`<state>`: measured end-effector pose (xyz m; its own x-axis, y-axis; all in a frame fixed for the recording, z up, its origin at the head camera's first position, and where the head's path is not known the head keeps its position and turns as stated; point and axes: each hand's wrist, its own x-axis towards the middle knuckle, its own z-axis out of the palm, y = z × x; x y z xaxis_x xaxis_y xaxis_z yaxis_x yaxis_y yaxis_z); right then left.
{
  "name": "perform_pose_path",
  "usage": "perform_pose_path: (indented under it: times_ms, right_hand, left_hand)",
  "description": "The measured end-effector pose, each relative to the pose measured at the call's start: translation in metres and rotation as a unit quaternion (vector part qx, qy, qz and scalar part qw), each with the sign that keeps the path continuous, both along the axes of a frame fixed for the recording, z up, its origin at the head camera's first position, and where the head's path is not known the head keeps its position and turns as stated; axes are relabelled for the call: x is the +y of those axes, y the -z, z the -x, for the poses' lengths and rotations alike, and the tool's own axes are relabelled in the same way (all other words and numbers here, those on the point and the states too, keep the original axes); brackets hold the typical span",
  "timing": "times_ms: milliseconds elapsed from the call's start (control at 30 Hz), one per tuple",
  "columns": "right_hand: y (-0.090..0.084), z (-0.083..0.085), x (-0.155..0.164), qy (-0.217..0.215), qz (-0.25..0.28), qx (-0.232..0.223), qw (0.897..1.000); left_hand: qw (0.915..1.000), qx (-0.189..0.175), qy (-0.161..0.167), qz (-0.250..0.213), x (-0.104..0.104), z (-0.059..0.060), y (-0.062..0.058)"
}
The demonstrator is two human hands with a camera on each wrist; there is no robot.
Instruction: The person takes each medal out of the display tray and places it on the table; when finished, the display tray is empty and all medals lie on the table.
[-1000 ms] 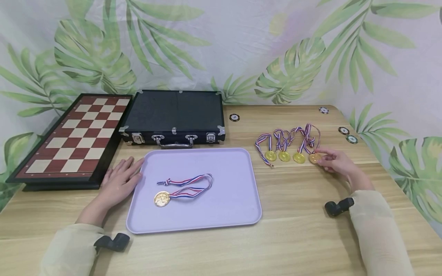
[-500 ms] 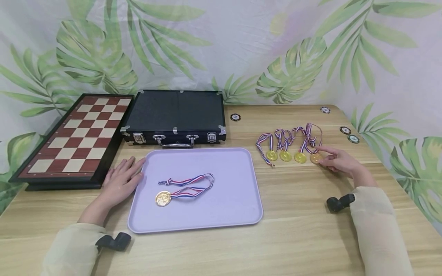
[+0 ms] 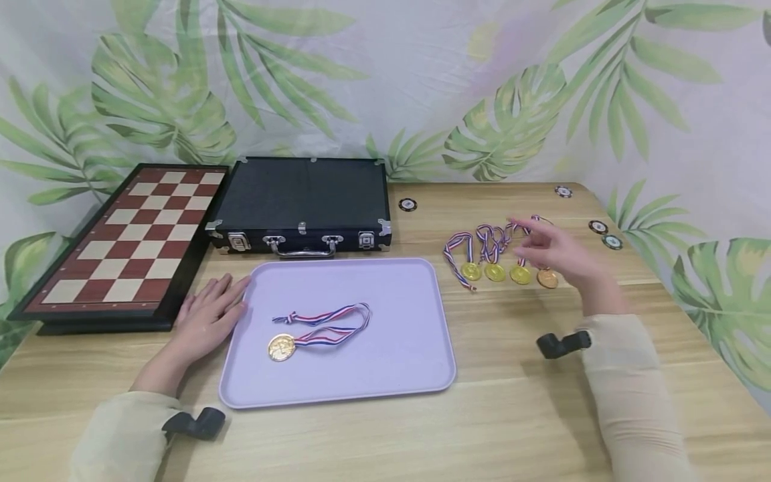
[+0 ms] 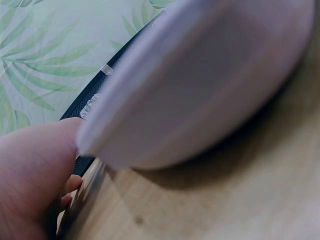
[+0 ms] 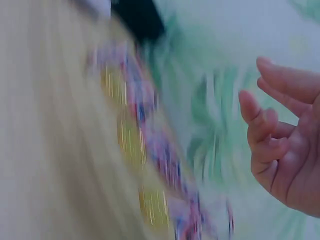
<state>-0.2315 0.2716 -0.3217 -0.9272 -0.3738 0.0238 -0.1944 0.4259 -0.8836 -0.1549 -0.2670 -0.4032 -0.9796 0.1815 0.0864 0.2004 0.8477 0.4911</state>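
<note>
A lilac tray [image 3: 391, 375] lies in the middle of the wooden table, and on it sits a gold medal [image 3: 282, 347] with a striped ribbon. My left hand [image 3: 213, 308] rests flat on the table, fingers straight against the tray's left rim; the left wrist view shows the tray edge [image 4: 200, 85] close beside the thumb [image 4: 30, 180]. Right of the tray, several gold medals [image 3: 494, 272] lie in a row. My right hand [image 3: 545, 244] hovers just above them, blurred, fingers loosely spread and holding nothing. In the right wrist view the fingers [image 5: 260, 125] are loosely curled beside the smeared medals [image 5: 130, 140].
A shut black case [image 3: 301, 197] with metal latches stands behind the tray. A red and cream chessboard [image 3: 126, 241] lies at the left. Poker chips sit behind the case [image 3: 407, 204] and near the table's right edge [image 3: 597, 226]. A leaf-print cloth hangs behind.
My right hand has lifted off the rightmost medal and moved up and left over the row; that medal stays on the table. The left hand has not moved.
</note>
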Motion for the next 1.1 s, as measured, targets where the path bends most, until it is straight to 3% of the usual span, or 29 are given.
perform_pose_path:
  times_ms: [233,367,533,733,933,1100]
  right_hand:
    - [-0.011,-0.008,-0.103,-0.088,0.099,-0.003,0.991]
    - [-0.008,-0.024,-0.164,-0.149,0.111,-0.019,0.982]
    - [-0.003,-0.056,-0.227,-0.213,0.084,-0.087,0.97]
    - [0.014,-0.083,-0.274,-0.235,0.048,-0.147,0.96]
    - [0.035,-0.092,-0.294,-0.227,-0.013,-0.131,0.965]
    - [0.046,-0.09,-0.297,-0.21,-0.08,-0.074,0.972]
  left_hand:
    - [1.0,0.002,0.001,-0.001,0.001,0.0,-0.001]
    - [1.0,-0.006,-0.002,0.0,0.001,0.0,-0.001]
    - [0.9999,-0.01,-0.001,0.003,0.001,-0.001,-0.002]
    - [0.9999,-0.011,-0.003,0.005,0.0,-0.001,-0.004]
    - [1.0,-0.007,-0.002,0.007,-0.001,0.0,-0.004]
    - [0.9999,-0.01,0.0,0.008,0.0,-0.001,-0.003]
